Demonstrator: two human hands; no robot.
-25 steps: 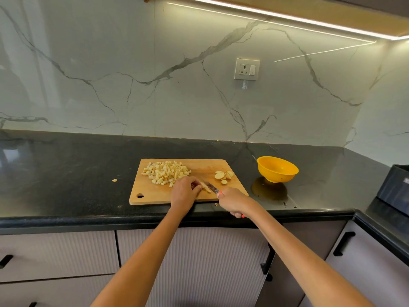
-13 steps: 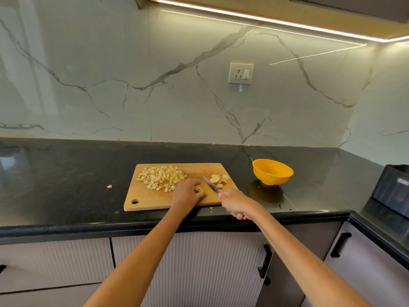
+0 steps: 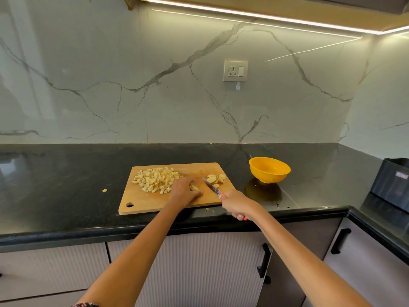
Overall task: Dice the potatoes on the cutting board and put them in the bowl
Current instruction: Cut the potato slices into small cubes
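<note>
1. Diced potato pile on left-centre of wooden cutting board: small pale-yellow cubes, loosely heaped. Uncut slices near board's right end, skin edges showing.
2. Left hand on board between pile and slices, fingers curled over a potato piece, holding it down.
3. Right hand clenched round knife handle, orange-red bits of handle visible at both ends of fist. Blade angled up-left above board, tip near slices, just right of left hand; contact with board cannot tell.
4. Yellow bowl on black surface, right of board, apart from it. Inside looks empty of potato.
5. Stray potato bit on surface left of board; another scrap at board's front edge; crumbs further right near surface front.
6. Dark box-like item at far right on surface, partly cut off.
7. Wall socket on marble backsplash behind. Cabinets with black handles below.
</note>
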